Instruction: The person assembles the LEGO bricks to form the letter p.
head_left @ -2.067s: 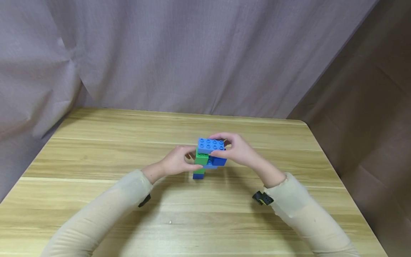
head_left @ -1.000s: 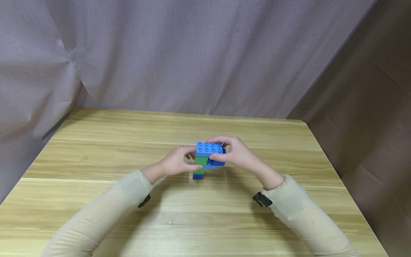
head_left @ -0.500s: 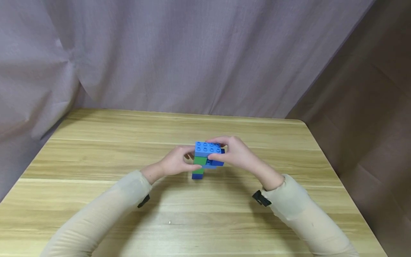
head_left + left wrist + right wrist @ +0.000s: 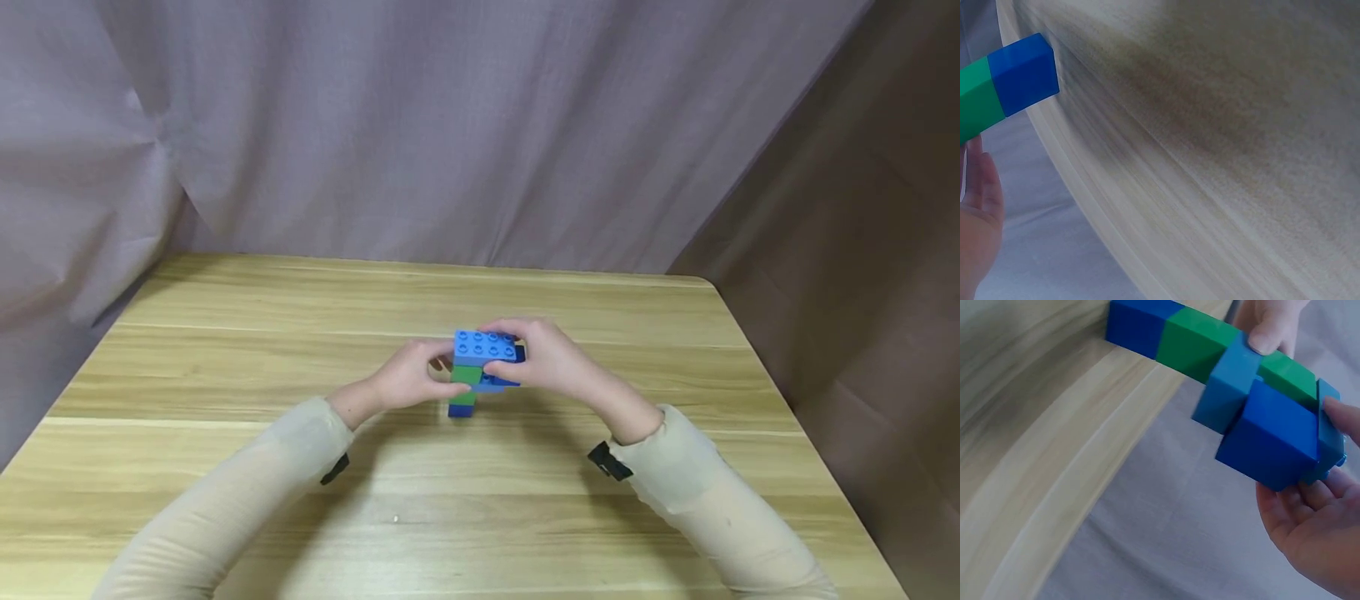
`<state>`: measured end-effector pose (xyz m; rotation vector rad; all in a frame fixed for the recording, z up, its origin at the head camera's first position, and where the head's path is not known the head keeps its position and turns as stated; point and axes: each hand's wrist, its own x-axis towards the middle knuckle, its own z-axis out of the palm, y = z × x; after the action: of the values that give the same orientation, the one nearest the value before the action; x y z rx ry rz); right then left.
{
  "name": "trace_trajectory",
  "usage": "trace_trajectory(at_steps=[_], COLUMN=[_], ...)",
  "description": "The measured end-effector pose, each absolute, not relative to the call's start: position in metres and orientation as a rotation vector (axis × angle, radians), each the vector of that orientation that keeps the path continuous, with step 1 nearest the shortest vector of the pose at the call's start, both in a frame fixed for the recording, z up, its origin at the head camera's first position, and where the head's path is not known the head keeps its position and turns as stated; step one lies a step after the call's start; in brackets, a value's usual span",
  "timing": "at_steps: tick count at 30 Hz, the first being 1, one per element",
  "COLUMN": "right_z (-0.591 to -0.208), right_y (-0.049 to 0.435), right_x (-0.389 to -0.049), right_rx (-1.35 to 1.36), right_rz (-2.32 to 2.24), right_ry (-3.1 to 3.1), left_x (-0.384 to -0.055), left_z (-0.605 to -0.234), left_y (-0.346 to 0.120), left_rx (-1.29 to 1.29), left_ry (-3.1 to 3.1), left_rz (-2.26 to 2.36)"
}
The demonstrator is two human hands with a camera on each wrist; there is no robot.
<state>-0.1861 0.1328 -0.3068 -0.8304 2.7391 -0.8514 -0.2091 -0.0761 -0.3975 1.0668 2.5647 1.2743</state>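
Note:
A stack of toy building bricks stands upright between both hands in the head view. From the bottom it has a dark blue brick, a green brick, a light blue brick, an upper green brick and a light blue studded top brick. Beside the upper green brick sits another dark blue brick, partly covered by fingers in the head view. My left hand pinches the stack from the left at the green part. My right hand grips the top brick at its right end.
The wooden table extends all around the stack, with a small white speck near its front. A grey curtain hangs behind, and brown fabric hangs to the right. The stack's bottom appears raised off the tabletop.
My right hand has brought the light blue top brick down and slightly left onto the upper green brick, whose studs are now covered. The left hand has kept its hold, almost still.

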Motion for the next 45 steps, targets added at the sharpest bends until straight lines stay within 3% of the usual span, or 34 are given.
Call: trace_trajectory(at_steps=[45], right_z=[-0.298], right_y=[0.111], right_x=[-0.183], right_rx=[-1.029], right_rz=[-0.553], right_ry=[2.897], left_x=[-0.209], left_z=[-0.399], left_y=[-0.081], left_rx=[1.143], left_ry=[2.554], left_rz=[1.240])
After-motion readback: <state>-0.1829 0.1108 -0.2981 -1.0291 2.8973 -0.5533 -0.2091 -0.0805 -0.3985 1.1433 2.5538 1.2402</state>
